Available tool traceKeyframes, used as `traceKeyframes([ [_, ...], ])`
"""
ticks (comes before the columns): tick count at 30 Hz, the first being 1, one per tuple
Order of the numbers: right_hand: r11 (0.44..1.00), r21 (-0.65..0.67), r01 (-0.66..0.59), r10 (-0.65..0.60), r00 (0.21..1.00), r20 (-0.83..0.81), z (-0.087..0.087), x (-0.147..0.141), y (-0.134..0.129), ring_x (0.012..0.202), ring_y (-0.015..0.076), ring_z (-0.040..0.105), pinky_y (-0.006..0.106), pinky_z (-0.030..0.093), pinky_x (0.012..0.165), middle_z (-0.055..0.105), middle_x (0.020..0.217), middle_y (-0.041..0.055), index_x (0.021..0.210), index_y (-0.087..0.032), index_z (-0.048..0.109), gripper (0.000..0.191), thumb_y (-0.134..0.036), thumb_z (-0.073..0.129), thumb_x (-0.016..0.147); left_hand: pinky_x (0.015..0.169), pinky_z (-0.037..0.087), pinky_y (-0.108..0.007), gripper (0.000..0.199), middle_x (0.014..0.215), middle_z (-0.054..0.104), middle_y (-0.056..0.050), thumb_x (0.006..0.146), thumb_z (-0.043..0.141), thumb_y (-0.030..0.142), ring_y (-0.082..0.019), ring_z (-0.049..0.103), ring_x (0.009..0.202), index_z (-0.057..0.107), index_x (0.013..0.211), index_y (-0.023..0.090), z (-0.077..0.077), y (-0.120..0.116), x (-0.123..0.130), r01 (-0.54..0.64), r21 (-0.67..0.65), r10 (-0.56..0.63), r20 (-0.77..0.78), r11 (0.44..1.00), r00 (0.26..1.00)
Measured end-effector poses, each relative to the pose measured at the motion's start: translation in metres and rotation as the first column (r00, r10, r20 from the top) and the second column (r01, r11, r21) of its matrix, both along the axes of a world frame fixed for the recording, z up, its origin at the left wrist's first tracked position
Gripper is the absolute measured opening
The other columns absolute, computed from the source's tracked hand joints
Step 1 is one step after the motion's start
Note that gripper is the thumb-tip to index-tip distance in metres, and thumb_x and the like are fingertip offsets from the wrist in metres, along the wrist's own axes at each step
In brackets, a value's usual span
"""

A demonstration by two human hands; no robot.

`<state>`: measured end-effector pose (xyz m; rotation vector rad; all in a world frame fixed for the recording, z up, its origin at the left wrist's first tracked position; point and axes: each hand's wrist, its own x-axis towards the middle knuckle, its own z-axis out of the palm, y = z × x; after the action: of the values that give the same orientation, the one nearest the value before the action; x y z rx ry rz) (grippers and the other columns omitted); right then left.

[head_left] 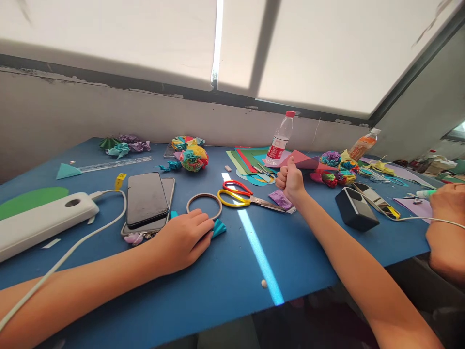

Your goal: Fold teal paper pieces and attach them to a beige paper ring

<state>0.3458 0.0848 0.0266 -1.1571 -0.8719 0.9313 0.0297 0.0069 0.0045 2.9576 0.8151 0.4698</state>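
My left hand [189, 237] lies low on the blue table, its fingers closed over a strip of teal pleated paper [219, 229] whose ends stick out on both sides. Just beyond its fingers is a roll of tape [204, 196]. My right hand [290, 183] is raised over the table with the thumb up, closed on the edge of a pinkish-red sheet of paper [303, 160]. Below it rest scissors [250, 198] with red and yellow handles, blades toward a small purple packet [280, 198].
Two phones [147, 198] and a white power bank [47, 218] with a cable are at left. Crumpled-paper flowers [194, 157], a water bottle [280, 140], coloured sheets [243, 160] and a black box [356, 208] stand further back. Another person's hand [450, 203] is at right.
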Motion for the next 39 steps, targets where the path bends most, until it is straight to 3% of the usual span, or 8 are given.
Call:
traceKeyframes([
  [6,0.996,-0.051,0.068,-0.067,0.997,0.027,-0.015,-0.003,0.007,0.029,0.0027,0.010,0.019,0.004,0.030,0.012,0.036,-0.0104,0.049,-0.022,0.015,0.064,-0.072,0.039,0.081,0.067,0.042,-0.033,0.021,0.082,0.056,-0.005,0.094,0.034,0.020,-0.020,0.048,0.077,0.054,0.088,0.015,0.001,0.000,0.000,-0.002,-0.003,0.002,-0.019,1.000,1.000],
  [14,0.999,0.015,0.035,-0.035,0.999,0.009,0.002,-0.004,-0.002,0.031,0.0036,0.008,0.019,0.007,0.030,0.012,0.038,-0.0105,0.051,-0.022,0.013,0.064,-0.074,0.035,0.080,0.067,0.042,-0.033,0.024,0.081,0.055,-0.005,0.094,0.033,0.021,-0.019,0.047,0.076,0.054,0.085,0.015,0.000,-0.001,0.000,-0.007,-0.008,0.007,-0.021,1.000,1.000],
  [22,0.998,0.020,-0.066,0.066,0.998,0.019,0.000,-0.003,-0.002,0.033,0.0044,0.008,0.020,0.008,0.031,0.010,0.040,-0.0100,0.052,-0.022,0.012,0.065,-0.079,0.028,0.078,0.066,0.043,-0.033,0.026,0.079,0.056,-0.005,0.094,0.032,0.021,-0.019,0.048,0.074,0.056,0.085,0.015,0.002,-0.002,0.001,-0.015,0.007,0.015,-0.002,1.000,1.000],
  [27,0.972,-0.072,-0.225,0.228,0.973,0.038,-0.011,-0.002,0.003,0.032,0.0054,0.018,0.020,0.016,0.031,0.020,0.040,-0.0086,0.051,-0.022,0.026,0.064,-0.082,0.030,0.074,0.066,0.043,-0.031,0.026,0.079,0.056,-0.005,0.095,0.034,0.023,-0.018,0.048,0.073,0.056,0.085,0.015,0.002,-0.002,0.002,-0.011,0.009,0.011,0.005,1.000,1.000],
  [32,0.983,-0.049,-0.179,0.180,0.983,0.027,-0.021,-0.001,0.010,0.034,0.0042,0.014,0.017,0.014,0.030,0.019,0.044,-0.0107,0.057,-0.021,0.031,0.056,-0.071,0.047,0.077,0.068,0.043,-0.032,0.025,0.079,0.056,-0.005,0.094,0.034,0.023,-0.019,0.049,0.074,0.056,0.084,0.015,0.002,-0.002,0.002,-0.020,0.012,0.020,-0.012,1.000,1.000],
  [39,0.989,0.052,-0.138,0.136,0.990,0.028,-0.020,-0.006,0.009,0.040,0.0048,0.028,0.014,0.029,0.037,0.028,0.051,-0.0098,0.073,-0.021,0.043,0.031,-0.048,0.055,0.082,0.066,0.043,-0.032,0.026,0.079,0.057,-0.005,0.094,0.033,0.023,-0.019,0.048,0.074,0.056,0.085,0.015,0.002,-0.003,0.000,-0.018,0.018,0.019,-0.019,1.000,1.000],
])
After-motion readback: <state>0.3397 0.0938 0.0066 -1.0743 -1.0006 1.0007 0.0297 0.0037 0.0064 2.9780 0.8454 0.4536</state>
